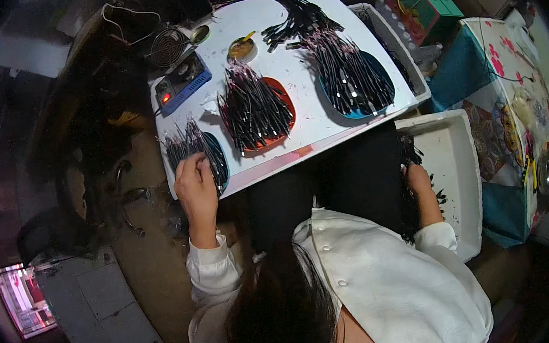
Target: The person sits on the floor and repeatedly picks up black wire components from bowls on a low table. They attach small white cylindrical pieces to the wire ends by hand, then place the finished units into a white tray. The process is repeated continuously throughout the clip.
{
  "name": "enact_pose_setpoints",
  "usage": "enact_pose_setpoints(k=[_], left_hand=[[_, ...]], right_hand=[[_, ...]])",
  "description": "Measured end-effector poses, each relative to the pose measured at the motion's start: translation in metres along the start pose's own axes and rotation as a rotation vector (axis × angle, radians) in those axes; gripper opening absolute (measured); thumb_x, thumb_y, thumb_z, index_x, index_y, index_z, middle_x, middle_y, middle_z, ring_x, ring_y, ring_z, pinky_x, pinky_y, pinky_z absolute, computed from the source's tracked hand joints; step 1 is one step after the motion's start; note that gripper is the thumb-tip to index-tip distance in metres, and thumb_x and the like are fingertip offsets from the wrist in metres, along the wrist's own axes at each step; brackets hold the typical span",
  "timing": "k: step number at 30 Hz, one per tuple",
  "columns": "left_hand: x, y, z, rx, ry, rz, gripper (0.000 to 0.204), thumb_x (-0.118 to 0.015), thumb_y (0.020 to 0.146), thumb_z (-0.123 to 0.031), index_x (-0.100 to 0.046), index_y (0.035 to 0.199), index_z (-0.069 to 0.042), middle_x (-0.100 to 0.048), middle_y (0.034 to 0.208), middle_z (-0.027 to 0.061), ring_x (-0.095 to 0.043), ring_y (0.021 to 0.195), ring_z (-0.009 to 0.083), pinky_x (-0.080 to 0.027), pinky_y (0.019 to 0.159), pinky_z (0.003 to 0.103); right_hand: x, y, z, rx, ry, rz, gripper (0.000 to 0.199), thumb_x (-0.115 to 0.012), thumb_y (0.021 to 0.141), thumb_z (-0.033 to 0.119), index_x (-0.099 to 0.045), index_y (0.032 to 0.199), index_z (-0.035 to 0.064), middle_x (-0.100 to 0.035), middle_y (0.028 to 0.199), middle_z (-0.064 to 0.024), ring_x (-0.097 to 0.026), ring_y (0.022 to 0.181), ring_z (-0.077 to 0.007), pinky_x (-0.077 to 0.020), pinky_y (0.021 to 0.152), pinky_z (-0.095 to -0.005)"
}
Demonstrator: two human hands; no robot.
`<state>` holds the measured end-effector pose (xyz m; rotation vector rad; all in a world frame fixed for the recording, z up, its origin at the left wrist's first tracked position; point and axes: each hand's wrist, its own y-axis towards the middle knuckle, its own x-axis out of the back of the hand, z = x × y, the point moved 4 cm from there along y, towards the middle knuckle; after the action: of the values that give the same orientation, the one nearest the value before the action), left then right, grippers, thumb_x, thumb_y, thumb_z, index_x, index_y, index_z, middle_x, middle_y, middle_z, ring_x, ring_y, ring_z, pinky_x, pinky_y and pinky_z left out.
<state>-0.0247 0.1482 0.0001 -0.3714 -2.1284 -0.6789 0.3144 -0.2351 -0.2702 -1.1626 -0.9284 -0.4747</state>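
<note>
My left hand (196,182) is over the near left edge of the white table, its fingers curled in at a blue tray (219,163) of short black cables (184,146). What those fingers pinch, if anything, is hidden. Down at my right side, my right hand (419,181) closes around a bunch of black cables (409,150) at the left rim of a white foam box (460,173). In the middle of the table an orange tray (285,98) bears a heap of cables (252,107) with thin, stripped-looking ends. A second blue tray (384,105) on the right holds another heap (348,75).
A blue soldering-type unit (183,84) with a red light stands at the table's left. Behind are a small tin (242,49) and a long black cable bundle (302,13). Another foam box (419,85), a green carton (420,2) and a cloth-covered stand (493,71) are at the right.
</note>
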Motion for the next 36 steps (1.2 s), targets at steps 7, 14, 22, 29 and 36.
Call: enact_pose_setpoints(k=[7, 14, 22, 29, 36], left_hand=[[-0.032, 0.045, 0.012, -0.049, 0.452, -0.014, 0.018, -0.066, 0.083, -0.013, -0.058, 0.084, 0.002, -0.059, 0.09, 0.0209, -0.061, 0.081, 0.0378, -0.049, 0.07, 0.045], [-0.034, 0.048, 0.016, 0.036, 0.421, -0.019, 0.015, -0.063, 0.085, -0.01, -0.058, 0.084, 0.004, -0.061, 0.088, 0.0221, -0.062, 0.079, 0.04, -0.051, 0.07, 0.045], [-0.032, 0.048, 0.028, 0.072, 0.276, -0.012, 0.015, -0.067, 0.081, -0.008, -0.062, 0.08, 0.005, -0.063, 0.08, 0.0227, -0.063, 0.075, 0.0397, -0.049, 0.067, 0.044], [-0.026, 0.043, 0.066, 0.313, -0.342, -0.078, 0.016, -0.069, 0.082, -0.011, -0.064, 0.078, 0.004, -0.063, 0.065, 0.0094, -0.058, 0.06, 0.0157, -0.046, 0.059, 0.029], [-0.011, 0.035, 0.059, 0.275, -0.469, -0.246, 0.014, -0.066, 0.085, -0.009, -0.061, 0.087, 0.003, -0.061, 0.074, 0.0055, -0.055, 0.066, 0.0109, -0.045, 0.063, 0.026]], right_hand=[[0.115, -0.087, 0.059, 0.105, 0.029, -0.282, 0.024, -0.053, 0.091, 0.02, -0.061, 0.083, -0.0014, -0.064, 0.081, -0.0269, -0.062, 0.079, -0.0442, -0.0491, 0.068, -0.05], [0.164, -0.156, 0.197, 0.714, 0.47, -0.293, 0.015, -0.061, 0.087, 0.016, -0.059, 0.084, 0.0008, -0.058, 0.073, -0.0209, -0.058, 0.066, -0.0398, -0.046, 0.057, -0.044], [0.151, -0.17, 0.342, 1.069, 0.169, -0.651, 0.019, -0.067, 0.08, 0.019, -0.052, 0.08, 0.0071, -0.06, 0.069, -0.009, -0.063, 0.062, -0.0261, -0.0487, 0.051, -0.0374], [0.134, -0.15, 0.353, 0.96, 0.226, -0.604, 0.019, -0.065, 0.081, 0.019, -0.052, 0.075, 0.0056, -0.06, 0.064, -0.0118, -0.061, 0.055, -0.0313, -0.0476, 0.048, -0.0415], [0.129, -0.146, 0.349, 0.875, 0.239, -0.534, 0.014, -0.067, 0.079, 0.019, -0.059, 0.081, 0.0074, -0.065, 0.069, -0.0111, -0.064, 0.059, -0.0315, -0.049, 0.052, -0.0402]])
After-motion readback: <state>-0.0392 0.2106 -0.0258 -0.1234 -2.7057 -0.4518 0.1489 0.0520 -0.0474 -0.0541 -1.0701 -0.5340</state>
